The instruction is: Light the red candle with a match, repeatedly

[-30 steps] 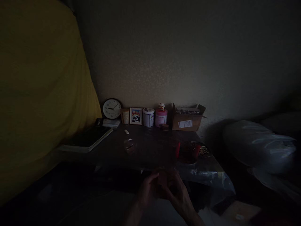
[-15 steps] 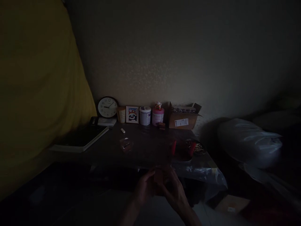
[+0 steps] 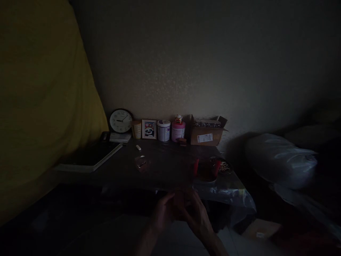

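Note:
Both my hands meet at the table's near edge, around a small dark reddish-brown block-like object (image 3: 179,200). My left hand (image 3: 163,210) grips it from the left, with the thumb near its top. My right hand (image 3: 197,214) curls round it from the right. Dim light hides its exact kind and most of the fingertips. Just beyond lies a crumpled clear wrapper (image 3: 140,164) on the dark table (image 3: 165,163). A dark tray with red upright sides (image 3: 206,172) stands to the right, beside a round dish of thin sticks (image 3: 224,166).
Along the wall stand a clock (image 3: 120,121), a panda picture (image 3: 149,129), a white tin (image 3: 163,131), a pink tin (image 3: 178,132) with a figurine, and an open cardboard box (image 3: 206,136). A large book (image 3: 93,156) lies left. A plastic bag (image 3: 279,160) bulges at right.
The view has shifted very slightly. Both hands stay at the same place round the reddish-brown object, with only small finger movement.

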The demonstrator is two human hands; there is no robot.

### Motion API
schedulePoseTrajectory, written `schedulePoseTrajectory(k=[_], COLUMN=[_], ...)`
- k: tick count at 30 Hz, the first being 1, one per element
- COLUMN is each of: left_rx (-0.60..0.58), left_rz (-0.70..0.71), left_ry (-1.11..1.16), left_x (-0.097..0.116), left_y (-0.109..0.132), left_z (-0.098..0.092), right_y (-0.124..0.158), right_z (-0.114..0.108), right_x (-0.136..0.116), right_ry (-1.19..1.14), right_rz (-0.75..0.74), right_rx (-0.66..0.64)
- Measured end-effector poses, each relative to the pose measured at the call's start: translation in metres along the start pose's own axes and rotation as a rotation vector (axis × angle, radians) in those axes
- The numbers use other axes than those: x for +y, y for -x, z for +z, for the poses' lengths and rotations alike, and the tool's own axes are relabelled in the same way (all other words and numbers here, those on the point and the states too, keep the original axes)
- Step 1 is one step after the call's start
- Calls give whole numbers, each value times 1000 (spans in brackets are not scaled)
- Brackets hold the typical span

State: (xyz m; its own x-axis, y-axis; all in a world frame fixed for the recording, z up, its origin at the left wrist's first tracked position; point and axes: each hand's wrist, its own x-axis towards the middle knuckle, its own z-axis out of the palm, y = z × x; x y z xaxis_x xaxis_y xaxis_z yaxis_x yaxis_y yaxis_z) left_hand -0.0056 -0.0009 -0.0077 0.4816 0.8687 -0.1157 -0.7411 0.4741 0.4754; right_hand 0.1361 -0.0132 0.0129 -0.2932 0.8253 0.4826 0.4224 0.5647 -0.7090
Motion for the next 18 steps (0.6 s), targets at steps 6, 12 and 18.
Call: schedulePoseTrajectory(k=[6, 12, 18], left_rx=[17, 60, 177], left_rz=[-18, -17, 214], left_ry=[-14, -85, -351], left_x=[-2, -1, 0], left_y=[-1, -1, -6], left_z=[-3, 5, -3], right_y=[1, 2, 0], right_z=[1, -1, -8], right_x=[3, 3, 3], right_ry=[13, -28, -101], right_rz=[11, 51, 159], right_rx=[6, 29, 139])
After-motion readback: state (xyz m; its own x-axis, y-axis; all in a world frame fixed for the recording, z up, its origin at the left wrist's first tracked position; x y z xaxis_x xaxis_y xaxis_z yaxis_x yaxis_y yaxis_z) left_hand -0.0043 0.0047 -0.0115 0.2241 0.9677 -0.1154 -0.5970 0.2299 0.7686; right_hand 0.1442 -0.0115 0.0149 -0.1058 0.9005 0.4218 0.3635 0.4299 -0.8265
